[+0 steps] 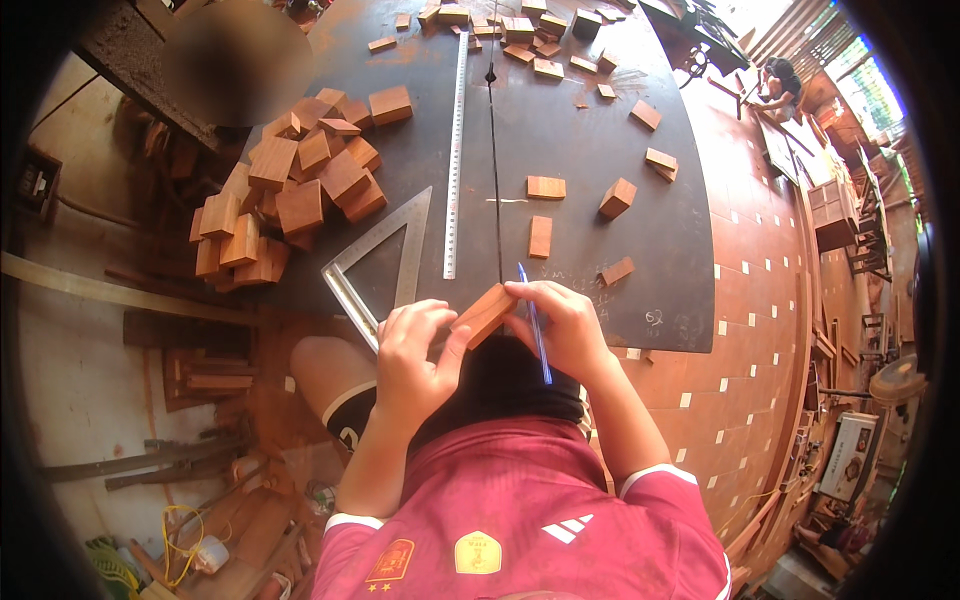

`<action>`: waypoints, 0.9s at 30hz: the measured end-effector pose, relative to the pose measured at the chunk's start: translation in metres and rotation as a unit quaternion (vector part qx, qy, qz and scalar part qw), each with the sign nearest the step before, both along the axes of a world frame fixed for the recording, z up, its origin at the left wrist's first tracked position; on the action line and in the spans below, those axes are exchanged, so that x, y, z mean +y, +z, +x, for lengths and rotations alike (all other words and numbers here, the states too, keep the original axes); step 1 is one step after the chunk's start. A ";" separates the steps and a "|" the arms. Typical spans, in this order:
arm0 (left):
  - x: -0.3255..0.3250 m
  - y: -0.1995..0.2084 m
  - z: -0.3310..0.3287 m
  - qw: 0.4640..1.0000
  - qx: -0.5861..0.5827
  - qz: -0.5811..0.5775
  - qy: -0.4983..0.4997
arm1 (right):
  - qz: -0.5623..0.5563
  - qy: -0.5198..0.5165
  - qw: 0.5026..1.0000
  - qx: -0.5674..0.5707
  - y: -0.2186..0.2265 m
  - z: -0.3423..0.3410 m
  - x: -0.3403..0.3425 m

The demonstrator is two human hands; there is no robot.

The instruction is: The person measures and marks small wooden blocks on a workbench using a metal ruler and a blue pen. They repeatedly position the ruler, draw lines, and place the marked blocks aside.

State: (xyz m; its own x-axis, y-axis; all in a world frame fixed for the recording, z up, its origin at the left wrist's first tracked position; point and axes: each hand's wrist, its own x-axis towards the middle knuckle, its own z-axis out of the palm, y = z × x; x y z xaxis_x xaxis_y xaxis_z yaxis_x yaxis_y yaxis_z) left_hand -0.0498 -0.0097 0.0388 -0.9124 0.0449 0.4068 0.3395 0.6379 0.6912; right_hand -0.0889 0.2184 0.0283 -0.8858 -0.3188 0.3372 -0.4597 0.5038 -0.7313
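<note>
Between my two hands, just past the near edge of the dark table, a reddish-brown wooden block (484, 315) is held at a slant. My left hand (412, 345) grips its lower left end with the thumb in front. The fingers of my right hand (562, 318) pinch the block's upper right end, and a blue pen (535, 325) is tucked in that same hand, tip pointing away from me. A metal set square (412, 240) lies at the table's near left edge, beside my left hand. Beyond it stretches a long steel ruler (457, 150).
A heap of wooden blocks (300, 175) covers the table's left side. Loose blocks such as one (546, 188) lie to the right, with several more at the far end. A narrow slot (495, 150) runs down the dark tabletop (400, 150). Another person (778, 88) is at the far right.
</note>
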 end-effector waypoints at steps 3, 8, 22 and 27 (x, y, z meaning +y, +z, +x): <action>-0.001 -0.006 0.005 0.999 0.010 -0.035 0.012 | 0.000 -0.003 1.000 0.008 -0.001 -0.001 -0.004; -0.002 -0.015 -0.006 0.997 0.012 -0.065 0.031 | 0.015 -0.027 0.999 0.040 0.000 0.001 -0.013; -0.010 -0.012 -0.052 0.986 -0.060 -0.121 0.094 | 0.139 -0.083 0.984 0.077 -0.002 0.022 -0.015; 0.002 0.000 -0.089 0.957 -0.208 -0.175 0.100 | 0.140 -0.135 0.978 0.076 0.003 0.025 -0.038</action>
State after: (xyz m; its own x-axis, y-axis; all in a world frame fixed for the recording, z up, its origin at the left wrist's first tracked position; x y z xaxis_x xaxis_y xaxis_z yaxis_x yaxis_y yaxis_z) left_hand -0.1384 -0.0076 0.0387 -0.9967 -0.0806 -0.0017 -0.0718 0.8784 0.4726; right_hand -0.0637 0.1808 0.0317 -0.8967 -0.1800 0.4044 -0.3757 0.7926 -0.4803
